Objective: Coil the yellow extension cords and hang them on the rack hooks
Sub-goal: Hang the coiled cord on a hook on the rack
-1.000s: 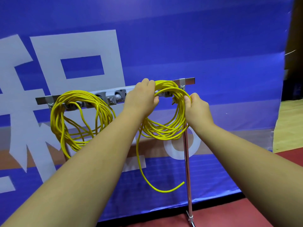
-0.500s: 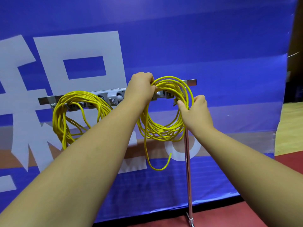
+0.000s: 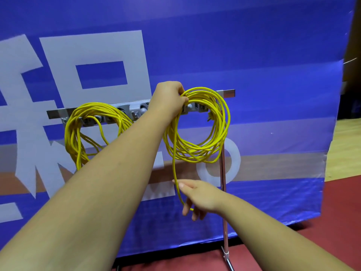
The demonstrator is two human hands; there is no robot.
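Observation:
Two yellow extension cords hang coiled on a grey metal rack rail (image 3: 56,113) with hooks, set in front of a blue banner. The left coil (image 3: 72,133) hangs by itself near the rail's left end. My left hand (image 3: 168,99) grips the top of the right coil (image 3: 221,124) against the rail. A loose tail (image 3: 174,173) drops from that coil. My right hand (image 3: 202,196) is lower down, thumb out and fingers pointing downward, and the tail's end runs across its palm between thumb and fingers.
A chrome stand pole (image 3: 224,192) rises from the red floor (image 3: 341,222) just right of my right hand. The blue banner (image 3: 254,55) with large white characters fills the background. Wooden flooring (image 3: 347,143) shows at the far right.
My right hand let go of the coil's right side and dropped down to the loose tail. My left hand stayed on the coil top at the rail.

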